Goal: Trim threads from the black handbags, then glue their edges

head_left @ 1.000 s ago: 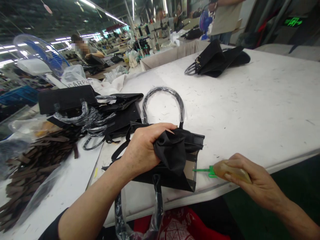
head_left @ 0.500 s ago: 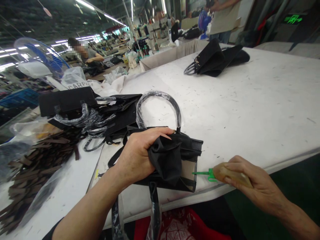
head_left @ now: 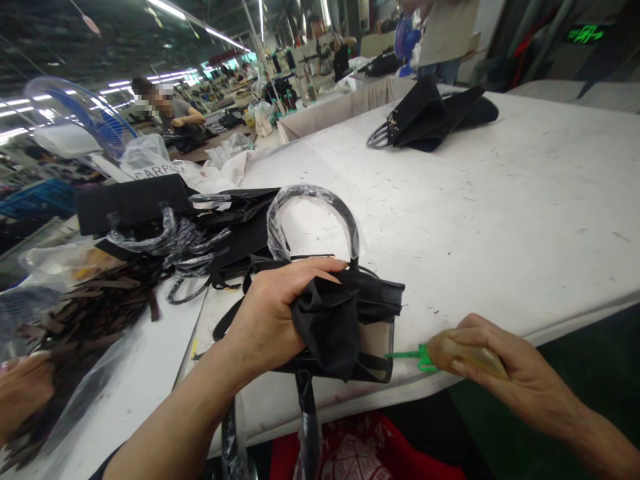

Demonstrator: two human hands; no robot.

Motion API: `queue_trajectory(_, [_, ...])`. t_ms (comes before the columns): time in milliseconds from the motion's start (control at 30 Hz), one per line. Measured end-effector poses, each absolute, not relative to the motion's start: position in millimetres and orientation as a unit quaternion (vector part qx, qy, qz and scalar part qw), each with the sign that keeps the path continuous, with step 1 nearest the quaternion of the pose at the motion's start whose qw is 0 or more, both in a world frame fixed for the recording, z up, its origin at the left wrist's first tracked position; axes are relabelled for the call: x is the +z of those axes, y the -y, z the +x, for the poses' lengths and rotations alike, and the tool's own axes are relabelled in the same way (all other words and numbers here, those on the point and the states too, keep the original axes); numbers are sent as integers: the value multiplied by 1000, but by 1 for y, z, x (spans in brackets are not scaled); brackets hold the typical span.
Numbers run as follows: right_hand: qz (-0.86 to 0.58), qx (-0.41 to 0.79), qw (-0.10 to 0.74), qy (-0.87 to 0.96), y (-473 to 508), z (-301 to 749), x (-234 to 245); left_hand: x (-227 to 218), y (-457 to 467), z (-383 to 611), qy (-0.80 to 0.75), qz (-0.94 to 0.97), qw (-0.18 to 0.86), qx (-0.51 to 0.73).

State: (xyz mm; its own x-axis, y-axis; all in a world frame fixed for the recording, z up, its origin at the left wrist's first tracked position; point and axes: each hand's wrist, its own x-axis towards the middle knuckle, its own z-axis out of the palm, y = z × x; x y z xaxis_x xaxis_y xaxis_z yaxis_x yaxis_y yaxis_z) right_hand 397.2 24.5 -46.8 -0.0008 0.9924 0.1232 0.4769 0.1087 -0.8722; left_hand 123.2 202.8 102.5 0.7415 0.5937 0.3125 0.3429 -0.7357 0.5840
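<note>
A black handbag [head_left: 377, 300] lies on its side at the table's near edge, its handle [head_left: 320, 193] wrapped in clear plastic. My left hand [head_left: 280, 307] is closed on the bag, gripping its bunched black lining [head_left: 327, 327]. A pale beige strip [head_left: 376, 340] shows inside the bag's right end. My right hand [head_left: 480, 353] is wrapped round a yellowish squeeze bottle [head_left: 450, 350] with a thin green nozzle [head_left: 405, 355]. The nozzle's tip is at the bag's right edge, by the strip; I cannot tell whether it touches.
More black bags [head_left: 135, 207] with wrapped handles lie to the left, near a heap of brown strips [head_left: 85, 320]. Another person's hand [head_left: 25, 390] is over that heap. Other black bags [head_left: 430, 120] lie at the far side of the white table [head_left: 500, 200]. A fan [head_left: 80, 113] stands at left.
Another person's hand has come into view at the left edge. The nozzle tip has dropped slightly along the bag's right edge. My left hand and the bag have shifted a little left.
</note>
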Motion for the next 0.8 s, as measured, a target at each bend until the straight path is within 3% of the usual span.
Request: queue_trajectory(800, [-639, 334, 398, 567, -5, 386, -43, 110, -167, 97, -256, 904, 250, 234])
